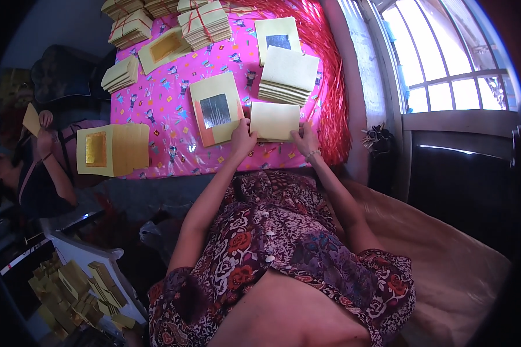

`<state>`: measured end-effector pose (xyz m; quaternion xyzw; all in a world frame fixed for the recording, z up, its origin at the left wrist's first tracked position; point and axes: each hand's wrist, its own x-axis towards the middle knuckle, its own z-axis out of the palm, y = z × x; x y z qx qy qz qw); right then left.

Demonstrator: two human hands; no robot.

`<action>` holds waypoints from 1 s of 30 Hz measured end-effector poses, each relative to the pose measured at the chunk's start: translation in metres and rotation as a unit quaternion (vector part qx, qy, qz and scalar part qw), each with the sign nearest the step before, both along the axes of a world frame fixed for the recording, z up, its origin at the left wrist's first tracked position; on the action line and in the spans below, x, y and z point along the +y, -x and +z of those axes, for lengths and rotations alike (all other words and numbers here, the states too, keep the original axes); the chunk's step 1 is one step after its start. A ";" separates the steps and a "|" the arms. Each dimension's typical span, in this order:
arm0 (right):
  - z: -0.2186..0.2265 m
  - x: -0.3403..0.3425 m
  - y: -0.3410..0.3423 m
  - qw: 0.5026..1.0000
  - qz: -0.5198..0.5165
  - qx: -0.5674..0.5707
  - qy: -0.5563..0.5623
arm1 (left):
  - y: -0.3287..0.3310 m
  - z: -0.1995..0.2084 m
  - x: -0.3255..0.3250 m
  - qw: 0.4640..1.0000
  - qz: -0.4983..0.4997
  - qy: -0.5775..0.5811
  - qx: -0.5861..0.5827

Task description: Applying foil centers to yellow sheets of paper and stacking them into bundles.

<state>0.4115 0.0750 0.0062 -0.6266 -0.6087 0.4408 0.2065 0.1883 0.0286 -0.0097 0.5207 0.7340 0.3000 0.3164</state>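
Note:
At the near edge of the pink table, a folded packet of pale yellow joss paper sits between my two hands. My left hand closes on its left edge, thumb toward me. My right hand grips the near right corner. Just left of the packet lies a stack of joss paper with a silver square, partly under my left fingers. Beyond the packet rises a pile of folded joss paper, and behind that another silver-squared sheet.
Long red plastic strands run down the table's right side. Bundles tied with red string stand at the back of the patterned pink tablecloth. Gold-squared joss paper overhangs the left edge. Another person holds paper at far left.

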 end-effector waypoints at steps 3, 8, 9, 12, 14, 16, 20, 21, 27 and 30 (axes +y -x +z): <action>-0.018 0.000 -0.006 1.000 -0.002 -0.007 -0.005 | -0.005 0.004 0.003 0.999 -0.015 0.011 0.026; -0.027 0.003 -0.007 1.000 0.009 -0.015 -0.011 | -0.010 0.014 0.001 0.996 -0.026 0.033 0.075; -0.030 0.003 -0.008 1.000 0.008 -0.015 -0.011 | -0.013 0.020 0.001 0.992 -0.033 0.046 0.115; -0.026 0.003 -0.004 1.000 0.010 -0.013 0.005 | -0.015 0.028 -0.001 0.992 -0.029 0.042 0.113; -0.026 0.003 -0.004 0.995 0.019 -0.082 -0.043 | -0.016 0.037 -0.005 0.992 -0.026 -0.017 0.121; -0.016 0.006 -0.003 0.995 0.032 -0.096 -0.022 | -0.013 0.044 -0.013 0.989 -0.015 -0.074 0.129; 0.006 0.008 0.003 0.987 0.057 -0.152 -0.004 | 0.009 0.031 -0.041 0.992 0.068 -0.104 0.025; 0.012 0.007 0.004 0.986 0.066 -0.153 -0.004 | 0.016 0.023 -0.050 0.992 0.084 -0.096 -0.001; 0.029 0.011 0.005 0.955 0.095 -0.177 -0.220 | 0.044 0.021 -0.080 0.983 0.150 -0.101 -0.002; 0.048 0.019 0.015 0.944 0.118 -0.160 -0.265 | 0.057 0.026 -0.086 0.978 0.180 -0.104 -0.017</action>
